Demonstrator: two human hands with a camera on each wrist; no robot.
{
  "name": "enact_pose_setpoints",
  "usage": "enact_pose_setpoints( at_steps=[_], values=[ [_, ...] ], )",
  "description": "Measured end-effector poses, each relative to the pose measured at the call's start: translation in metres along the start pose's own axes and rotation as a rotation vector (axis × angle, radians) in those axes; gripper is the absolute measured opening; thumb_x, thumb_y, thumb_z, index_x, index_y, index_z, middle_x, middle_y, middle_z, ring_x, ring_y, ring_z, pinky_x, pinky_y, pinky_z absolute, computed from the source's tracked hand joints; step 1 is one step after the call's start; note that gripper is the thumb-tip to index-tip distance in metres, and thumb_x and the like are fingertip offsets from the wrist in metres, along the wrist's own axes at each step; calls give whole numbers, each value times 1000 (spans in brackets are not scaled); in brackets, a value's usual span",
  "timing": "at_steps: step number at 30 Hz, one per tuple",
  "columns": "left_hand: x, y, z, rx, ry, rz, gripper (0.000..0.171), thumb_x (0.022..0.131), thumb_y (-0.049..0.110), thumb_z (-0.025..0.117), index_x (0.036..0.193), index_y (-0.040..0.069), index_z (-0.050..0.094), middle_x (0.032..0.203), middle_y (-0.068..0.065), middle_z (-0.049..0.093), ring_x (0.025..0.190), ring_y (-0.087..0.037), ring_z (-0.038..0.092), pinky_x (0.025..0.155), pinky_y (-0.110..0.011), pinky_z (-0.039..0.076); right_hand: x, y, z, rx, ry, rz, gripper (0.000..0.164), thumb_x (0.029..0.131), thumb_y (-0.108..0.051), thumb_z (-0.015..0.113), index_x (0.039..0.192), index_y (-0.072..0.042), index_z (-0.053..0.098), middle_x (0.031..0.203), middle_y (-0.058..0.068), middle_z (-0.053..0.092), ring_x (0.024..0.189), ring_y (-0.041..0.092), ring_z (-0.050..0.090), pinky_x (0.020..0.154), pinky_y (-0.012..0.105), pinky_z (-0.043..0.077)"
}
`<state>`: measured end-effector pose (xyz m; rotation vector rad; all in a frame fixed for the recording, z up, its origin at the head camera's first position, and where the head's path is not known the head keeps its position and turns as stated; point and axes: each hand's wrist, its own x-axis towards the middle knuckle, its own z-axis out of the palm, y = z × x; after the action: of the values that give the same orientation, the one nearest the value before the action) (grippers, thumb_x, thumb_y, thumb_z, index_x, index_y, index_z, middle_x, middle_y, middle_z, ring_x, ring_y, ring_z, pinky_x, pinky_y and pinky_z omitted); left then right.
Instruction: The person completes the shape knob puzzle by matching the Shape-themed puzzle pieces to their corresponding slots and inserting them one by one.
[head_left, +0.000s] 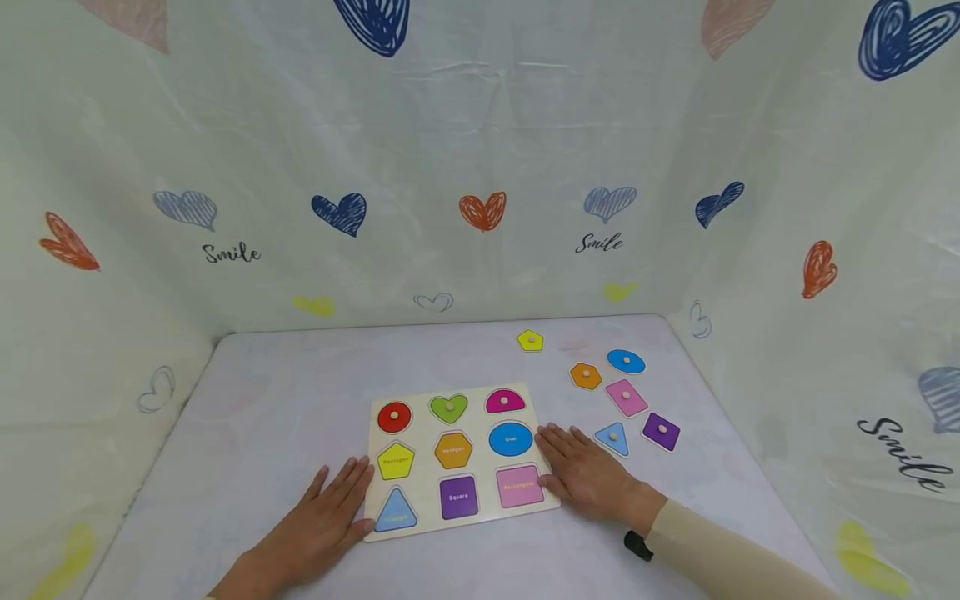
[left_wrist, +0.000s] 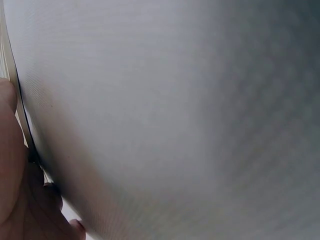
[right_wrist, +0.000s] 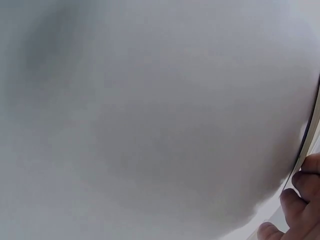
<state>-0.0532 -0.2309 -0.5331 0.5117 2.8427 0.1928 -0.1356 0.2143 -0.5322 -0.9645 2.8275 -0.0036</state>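
Observation:
A shape puzzle board [head_left: 423, 500] lies flat on the table. Knobbed pieces sit in its top row: a red circle [head_left: 394, 417], a green heart [head_left: 449, 408] and a magenta half-circle [head_left: 505, 401]. Below them, coloured recesses show printed names. My left hand [head_left: 318, 525] lies flat with straight fingers, its fingertips at the board's left edge. On the right edge rest the extended fingers of my right hand [head_left: 592, 475]. Both wrist views are mostly filled by the blurred tabletop; fingers of the left hand [left_wrist: 20, 175] and right hand [right_wrist: 302, 200] show at the borders.
Loose knobbed pieces lie to the right and behind the board: a yellow pentagon [head_left: 530, 341], orange hexagon [head_left: 586, 376], blue oval [head_left: 626, 361], pink rectangle [head_left: 627, 397], purple square [head_left: 662, 432] and blue triangle [head_left: 613, 438]. A heart-printed curtain [head_left: 420, 267] surrounds the white table [head_left: 247, 417].

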Motion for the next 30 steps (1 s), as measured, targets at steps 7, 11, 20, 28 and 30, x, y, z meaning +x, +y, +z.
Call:
enact_pose_setpoints(
  at_steps=[7,11,20,28,30],
  values=[
    [0,0,-1,-9,-14,-8,87,103,62,52,167,8,29,175,-8,29,163,-32,21,131,-63,13,9,10,-11,-22,27,-8,69,107,-52,54,162,-11,43,165,7,46,155,30,40,126,54,35],
    [0,0,-1,-22,-21,-18,87,103,62,53,167,8,29,175,-7,27,164,-31,19,131,-63,12,17,20,-24,-9,114,32,70,103,-44,67,159,-7,46,160,11,52,149,34,48,121,54,42],
    [0,3,0,-35,-33,-20,87,103,64,51,167,8,29,175,-7,29,163,-31,20,131,-63,12,58,67,-50,-24,286,119,57,100,-30,74,146,1,57,143,20,62,134,38,59,111,57,51],
    [3,4,1,-48,-38,-43,89,102,65,53,167,9,30,175,-6,29,164,-30,19,131,-62,12,108,92,-76,-67,346,164,51,100,-27,76,137,4,61,131,22,66,121,38,62,105,54,56],
    [3,4,1,-54,-42,-49,89,101,65,53,167,9,30,174,-5,29,164,-29,19,131,-62,11,119,97,-77,-86,349,158,50,101,-27,74,137,5,59,129,22,64,117,38,61,103,52,57]
  ],
)
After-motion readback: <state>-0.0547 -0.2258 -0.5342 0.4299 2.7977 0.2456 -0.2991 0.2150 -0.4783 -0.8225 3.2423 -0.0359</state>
